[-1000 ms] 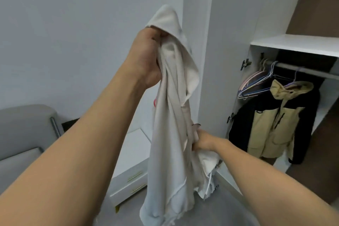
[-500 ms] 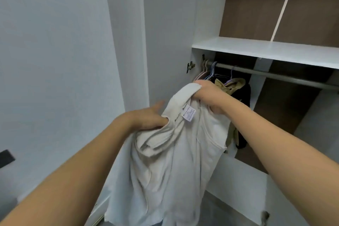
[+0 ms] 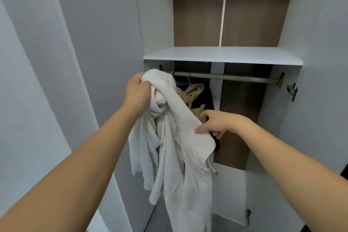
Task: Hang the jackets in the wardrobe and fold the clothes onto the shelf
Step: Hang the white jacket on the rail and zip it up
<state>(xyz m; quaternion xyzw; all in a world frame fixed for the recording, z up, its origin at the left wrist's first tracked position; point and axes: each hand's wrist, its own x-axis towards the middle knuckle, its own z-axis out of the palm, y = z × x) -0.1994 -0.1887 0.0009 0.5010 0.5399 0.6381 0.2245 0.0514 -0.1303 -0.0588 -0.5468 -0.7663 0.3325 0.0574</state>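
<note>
Garment (image 3: 175, 149): left hand (image 3: 137, 93) clamps bunched top, right hand (image 3: 216, 123) pinches edge. Find collar, free a hanger (image 3: 190, 85) first.

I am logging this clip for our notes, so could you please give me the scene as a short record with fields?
setting: open wardrobe with a white shelf above a metal rail
held item: cream garment, bunched, hanging down in front of the wardrobe
left hand: grips the bunched top of the garment, near the rail's left end
right hand: pinches the garment's edge lower down
already hanging: tan and black jacket on a purple hanger
shelf: nothing visible on it
garment on a hanger: not yet
</note>
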